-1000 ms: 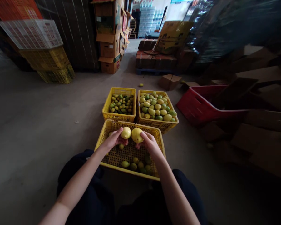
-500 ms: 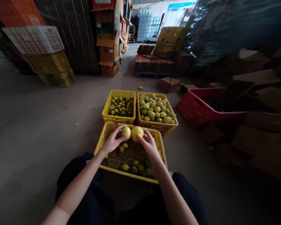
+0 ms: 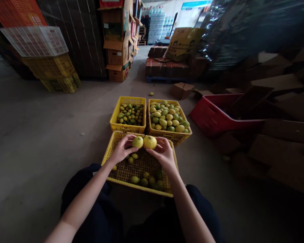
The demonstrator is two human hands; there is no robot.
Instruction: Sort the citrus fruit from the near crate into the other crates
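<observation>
My left hand [image 3: 123,148] grips a yellow-green lemon [image 3: 137,142] between thumb and fingers. Beside it, my right hand [image 3: 164,153] holds a yellow lemon [image 3: 150,142]. The two fruits are side by side, close together, above the far part of the near yellow crate [image 3: 142,191]. Inside that crate lie several green and yellow lemons [image 3: 135,179], mostly at its near right, with a few at the left. Behind it stand a left yellow crate [image 3: 128,128] of smaller, greener fruit and a right yellow crate [image 3: 170,134] heaped with larger lemons.
A red crate [image 3: 210,118] and cardboard boxes [image 3: 281,148] are at the right. Stacked crates [image 3: 50,65] stand at the far left. A small open carton [image 3: 181,90] and a loose lemon [image 3: 151,93] lie on the floor beyond the yellow crates.
Both lemons have been turned, so their ends now face up more. My right hand has shifted slightly right, and its fingers are more spread around the fruit.
</observation>
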